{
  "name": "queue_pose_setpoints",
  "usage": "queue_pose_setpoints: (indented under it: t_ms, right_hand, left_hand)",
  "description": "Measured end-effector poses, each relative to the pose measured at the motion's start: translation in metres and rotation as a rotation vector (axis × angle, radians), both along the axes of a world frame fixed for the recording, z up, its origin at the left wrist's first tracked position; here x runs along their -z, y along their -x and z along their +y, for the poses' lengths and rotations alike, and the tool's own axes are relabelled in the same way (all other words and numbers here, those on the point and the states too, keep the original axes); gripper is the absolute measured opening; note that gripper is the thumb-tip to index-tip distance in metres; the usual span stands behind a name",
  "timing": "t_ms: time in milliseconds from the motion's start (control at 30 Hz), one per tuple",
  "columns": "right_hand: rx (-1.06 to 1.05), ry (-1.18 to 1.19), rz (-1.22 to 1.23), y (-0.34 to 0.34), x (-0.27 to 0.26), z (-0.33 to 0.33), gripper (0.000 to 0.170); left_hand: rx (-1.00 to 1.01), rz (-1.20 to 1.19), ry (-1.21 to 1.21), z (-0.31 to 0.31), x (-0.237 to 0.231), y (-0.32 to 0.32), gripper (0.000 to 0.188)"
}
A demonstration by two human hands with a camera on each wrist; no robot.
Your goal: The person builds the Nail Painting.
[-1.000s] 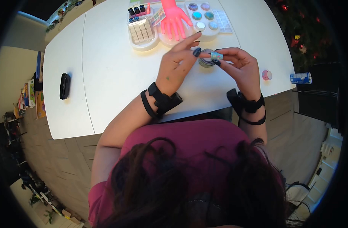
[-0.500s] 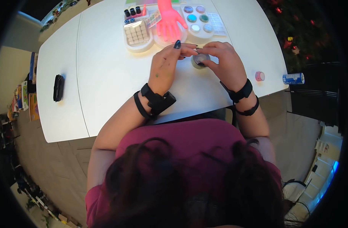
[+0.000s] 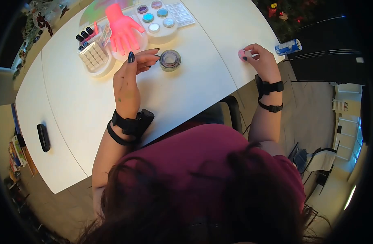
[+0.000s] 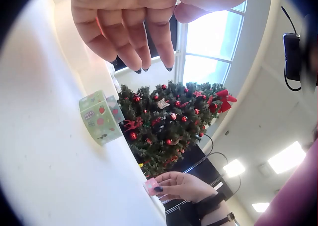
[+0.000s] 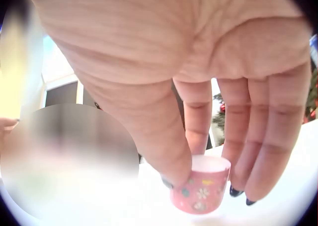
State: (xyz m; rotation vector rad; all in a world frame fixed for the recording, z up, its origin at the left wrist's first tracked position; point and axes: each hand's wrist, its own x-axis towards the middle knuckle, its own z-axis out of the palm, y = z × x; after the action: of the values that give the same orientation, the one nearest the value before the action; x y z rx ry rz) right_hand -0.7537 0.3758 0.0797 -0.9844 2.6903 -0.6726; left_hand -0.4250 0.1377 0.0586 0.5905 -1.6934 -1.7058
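Note:
A small pink roll of patterned tape (image 3: pixel 242 55) stands at the table's right edge; my right hand (image 3: pixel 263 64) pinches it between thumb and index finger, the other fingers hanging beside it. The right wrist view shows its flower print (image 5: pixel 202 192). My left hand (image 3: pixel 129 85) hovers above the table with relaxed fingers, holding nothing. Just right of its fingertips lies a stack of nested rolls (image 3: pixel 170 60); in the left wrist view the green outer roll (image 4: pixel 99 117) has a printed pattern.
At the back are a pink hand model (image 3: pixel 124 30), a tray of white cubes (image 3: pixel 94 57), dark-capped bottles (image 3: pixel 84 35), round colored pots (image 3: pixel 148 17) and a clear compartment box (image 3: pixel 179 14). A blue can (image 3: pixel 288 47) lies at the right edge, a black case (image 3: pixel 43 138) far left.
The small light-blue roll has left my hands and the right hand has moved right from the nested rolls to the pink roll. My left fingers have withdrawn slightly. The head view has turned.

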Motion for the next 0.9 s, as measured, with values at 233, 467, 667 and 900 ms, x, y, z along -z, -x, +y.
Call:
queue_pose_setpoints:
  t_ms: [233, 467, 667, 900]
  right_hand:
    - [-0.451, 0.636, -0.678, -0.108, -0.023, -0.074, 0.035]
    - [-0.602, 0.661, -0.825, -0.156, -0.008, -0.106, 0.031]
    - [-0.535, 0.689, -1.07, -0.153, -0.01, -0.107, 0.026]
    - [-0.37, 0.852, -0.765, -0.146, 0.0, -0.119, 0.014]
  left_hand:
    - [0.173, 0.014, 0.357, -0.005, -0.001, -0.003, 0.027]
    - [0.258, -0.005, 0.521, -0.001, 0.004, -0.001, 0.033]
    - [0.257, -0.01, 0.571, 0.0, 0.001, 0.0, 0.026]
    - [0.386, -0.015, 0.65, 0.0, -0.003, -0.003, 0.037]
